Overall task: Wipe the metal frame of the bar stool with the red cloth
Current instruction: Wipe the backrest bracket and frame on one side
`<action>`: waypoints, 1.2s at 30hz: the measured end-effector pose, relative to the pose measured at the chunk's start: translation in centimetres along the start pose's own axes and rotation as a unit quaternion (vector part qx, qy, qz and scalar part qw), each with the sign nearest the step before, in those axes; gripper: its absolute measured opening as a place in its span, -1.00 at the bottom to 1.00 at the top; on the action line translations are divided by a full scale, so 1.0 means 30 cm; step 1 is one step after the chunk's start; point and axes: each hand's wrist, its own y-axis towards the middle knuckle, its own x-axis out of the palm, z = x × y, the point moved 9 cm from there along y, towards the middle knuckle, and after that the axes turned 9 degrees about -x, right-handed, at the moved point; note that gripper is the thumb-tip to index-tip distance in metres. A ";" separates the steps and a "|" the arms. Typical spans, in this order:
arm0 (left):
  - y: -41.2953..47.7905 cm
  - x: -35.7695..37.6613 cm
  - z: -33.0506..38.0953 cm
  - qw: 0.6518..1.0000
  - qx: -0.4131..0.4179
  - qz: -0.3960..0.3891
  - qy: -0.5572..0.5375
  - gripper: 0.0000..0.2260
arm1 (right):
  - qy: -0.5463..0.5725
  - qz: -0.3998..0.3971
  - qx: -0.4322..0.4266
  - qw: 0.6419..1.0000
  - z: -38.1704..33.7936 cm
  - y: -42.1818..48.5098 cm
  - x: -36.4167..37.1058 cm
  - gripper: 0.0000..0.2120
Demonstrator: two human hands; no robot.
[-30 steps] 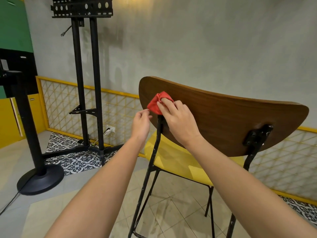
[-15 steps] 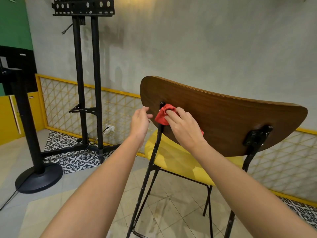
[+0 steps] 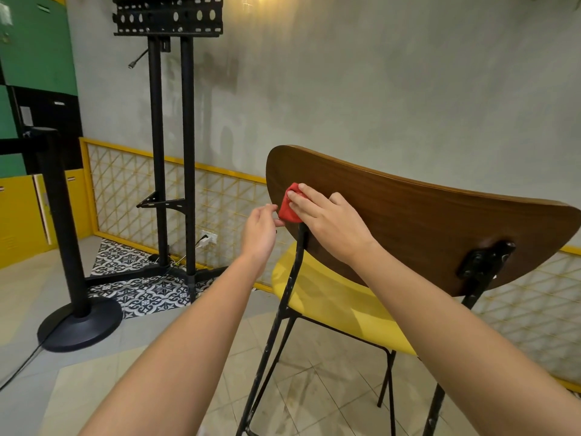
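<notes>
In the middle of the frame, the person's right grip [image 3: 330, 225] lies on the red cloth [image 3: 288, 210] with fingers nearly straight. It presses the cloth where the black metal frame [image 3: 284, 297] of the bar stool [image 3: 330, 300] meets the left end of the wooden backrest [image 3: 408, 221]. The thumb is hidden. Just left of it, the left grip [image 3: 259, 234] is loosely curled, with its fingertips at the cloth's lower edge; whether it pinches the cloth cannot be told.
</notes>
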 end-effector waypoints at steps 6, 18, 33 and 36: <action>-0.015 0.001 -0.025 0.998 0.009 -0.006 0.055 -0.68 | -0.017 -0.054 -0.060 0.997 -0.080 0.003 0.062 -0.60; 0.012 -0.018 -0.042 0.999 -0.015 -0.008 0.042 -0.67 | -0.044 -0.038 0.025 0.998 -0.035 0.018 0.030 -0.51; 0.024 -0.082 -0.037 0.999 -0.012 0.015 0.035 -0.73 | -0.061 0.003 -0.009 0.998 -0.040 0.033 0.002 -0.56; 0.031 -0.086 -0.041 0.999 -0.017 0.022 0.024 -0.74 | -0.037 -0.008 -0.025 0.999 -0.046 0.041 0.018 -0.55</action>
